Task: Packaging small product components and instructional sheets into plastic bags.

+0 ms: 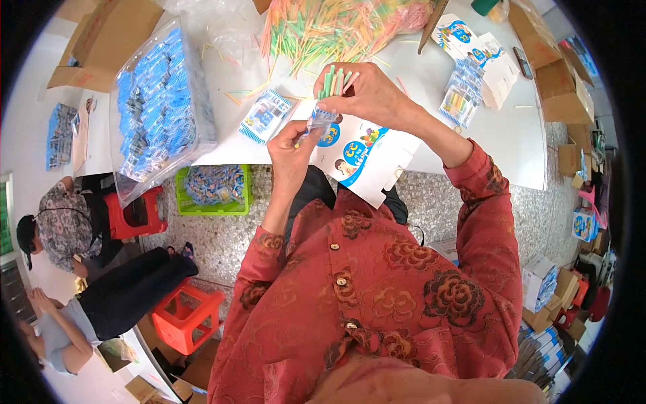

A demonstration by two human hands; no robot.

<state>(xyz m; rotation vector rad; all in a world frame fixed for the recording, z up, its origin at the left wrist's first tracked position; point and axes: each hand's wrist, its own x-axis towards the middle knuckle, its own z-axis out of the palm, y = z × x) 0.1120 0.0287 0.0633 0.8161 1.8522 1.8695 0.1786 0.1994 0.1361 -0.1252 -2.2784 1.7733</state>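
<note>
My right hand (377, 97) is closed around a small bundle of thin green, cream and pink sticks (338, 82), perhaps candy straws, whose upper ends stand out above the fingers. Just below it, my left hand (289, 160) pinches a small clear plastic packet (321, 118) with blue print. The bundle's lower ends meet the packet's mouth; how far they reach inside is hidden by my fingers. Beneath both hands lies a flat white printed carton (369, 158). Left of them a blue-and-clear packet (266, 116) rests on the white table (498, 151).
A heap of coloured sticks (343, 30) covers the table's far middle. At left stands a clear tub (200, 114) of blue packets, at right some stacked packets (463, 91). A green crate (214, 209) and red stools (185, 316) are on the floor. Two people sit at far left.
</note>
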